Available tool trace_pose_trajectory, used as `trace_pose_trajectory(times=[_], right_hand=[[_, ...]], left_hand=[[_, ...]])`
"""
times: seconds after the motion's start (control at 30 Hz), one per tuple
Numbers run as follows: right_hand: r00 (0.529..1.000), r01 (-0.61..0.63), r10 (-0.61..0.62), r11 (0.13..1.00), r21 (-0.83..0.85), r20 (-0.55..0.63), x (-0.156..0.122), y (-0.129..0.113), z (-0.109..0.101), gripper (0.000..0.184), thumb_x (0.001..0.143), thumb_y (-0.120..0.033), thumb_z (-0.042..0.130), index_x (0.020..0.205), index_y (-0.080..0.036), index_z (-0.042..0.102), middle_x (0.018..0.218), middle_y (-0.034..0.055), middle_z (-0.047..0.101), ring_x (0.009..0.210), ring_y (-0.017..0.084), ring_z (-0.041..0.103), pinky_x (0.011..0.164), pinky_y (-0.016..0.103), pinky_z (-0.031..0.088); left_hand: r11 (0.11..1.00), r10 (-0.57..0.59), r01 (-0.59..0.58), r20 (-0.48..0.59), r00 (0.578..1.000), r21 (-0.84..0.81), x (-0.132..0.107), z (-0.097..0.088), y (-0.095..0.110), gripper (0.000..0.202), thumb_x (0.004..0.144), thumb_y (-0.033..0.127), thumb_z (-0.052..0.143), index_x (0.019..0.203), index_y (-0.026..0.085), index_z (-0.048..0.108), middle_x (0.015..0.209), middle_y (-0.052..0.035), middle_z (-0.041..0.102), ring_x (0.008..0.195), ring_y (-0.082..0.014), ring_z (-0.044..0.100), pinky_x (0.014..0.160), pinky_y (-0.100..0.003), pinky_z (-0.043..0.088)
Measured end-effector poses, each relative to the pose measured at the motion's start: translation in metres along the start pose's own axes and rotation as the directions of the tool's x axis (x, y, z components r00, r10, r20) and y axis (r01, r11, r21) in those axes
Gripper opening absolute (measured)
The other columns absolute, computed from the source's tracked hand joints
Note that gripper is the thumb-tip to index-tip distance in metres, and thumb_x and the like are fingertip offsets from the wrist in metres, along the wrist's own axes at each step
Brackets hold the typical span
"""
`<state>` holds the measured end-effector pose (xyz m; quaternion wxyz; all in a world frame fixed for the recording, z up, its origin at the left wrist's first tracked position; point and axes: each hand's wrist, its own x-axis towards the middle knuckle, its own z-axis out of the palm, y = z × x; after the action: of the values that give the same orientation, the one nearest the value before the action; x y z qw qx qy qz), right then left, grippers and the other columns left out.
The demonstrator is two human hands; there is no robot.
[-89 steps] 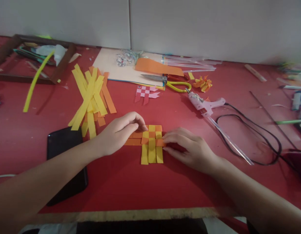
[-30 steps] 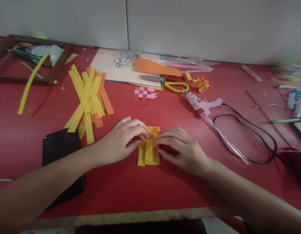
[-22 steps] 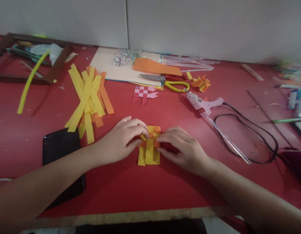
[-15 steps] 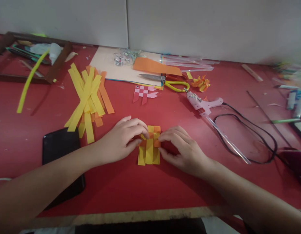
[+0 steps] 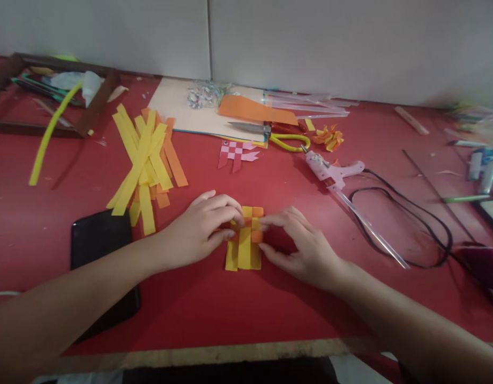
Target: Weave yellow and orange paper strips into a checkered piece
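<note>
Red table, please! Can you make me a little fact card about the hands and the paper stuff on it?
Left hand grip: over the left side of the woven paper
Right hand grip: open, at its right edge
Woven paper colours: yellow and orange
Left pile: yellow and orange paper strips
Behind the weaving: pink checkered paper fish
Tools: scissors, pink glue gun

partly woven yellow and orange paper strips lie on the table.
</note>
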<state>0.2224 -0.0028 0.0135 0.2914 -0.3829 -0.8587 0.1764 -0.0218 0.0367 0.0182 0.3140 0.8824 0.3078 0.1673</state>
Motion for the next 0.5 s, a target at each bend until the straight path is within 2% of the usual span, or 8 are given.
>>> trace_pose_trajectory(times=[0.23, 0.5], right_hand=[[1.0, -0.021, 0.022, 0.999, -0.03, 0.013, 0.0001, -0.0005, -0.0001, 0.031, 0.081, -0.012, 0.058, 0.11, -0.021, 0.05, 0.086, 0.0041, 0.063, 0.079, 0.019, 0.057, 0.068, 0.034, 0.051], [1.0, -0.017, 0.016, 0.999, -0.044, -0.012, 0.0002, -0.0017, 0.0009, 0.03, 0.084, -0.016, 0.058, 0.112, -0.021, 0.048, 0.092, 0.0055, 0.064, 0.082, 0.02, 0.058, 0.07, 0.035, 0.05]], left_hand=[[1.0, -0.004, 0.004, -0.013, 1.0, 0.007, 0.0005, 0.0007, 0.0013, 0.014, 0.093, 0.01, 0.051, 0.099, 0.022, 0.056, 0.108, -0.0024, 0.058, 0.103, -0.0185, 0.054, 0.102, -0.044, 0.033], [1.0, 0.021, -0.02, -0.009, 1.0, 0.014, -0.0007, -0.0003, 0.0002, 0.02, 0.09, 0.005, 0.047, 0.098, 0.022, 0.055, 0.109, -0.0023, 0.057, 0.101, -0.0181, 0.054, 0.099, -0.041, 0.035]])
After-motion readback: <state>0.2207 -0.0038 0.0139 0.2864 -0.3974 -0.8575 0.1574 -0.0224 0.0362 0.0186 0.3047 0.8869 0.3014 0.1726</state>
